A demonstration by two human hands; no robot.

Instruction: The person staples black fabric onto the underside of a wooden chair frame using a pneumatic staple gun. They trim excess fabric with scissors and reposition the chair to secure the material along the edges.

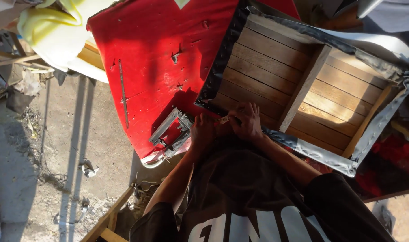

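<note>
Here both hands, left (202, 132) and right (248, 122), pinch a small pale strip (224, 119) lying crosswise.

A red worktop (142, 49) carries a wooden frame (303, 85) (edged in grey fabric), a metal stapler (171, 132) and a thin rod (123, 92).

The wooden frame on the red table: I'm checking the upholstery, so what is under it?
Under the wooden frame, grey fabric shows, wrapped up over its edges. Beneath that lies the red tabletop. What is under the slats is hidden.
</note>
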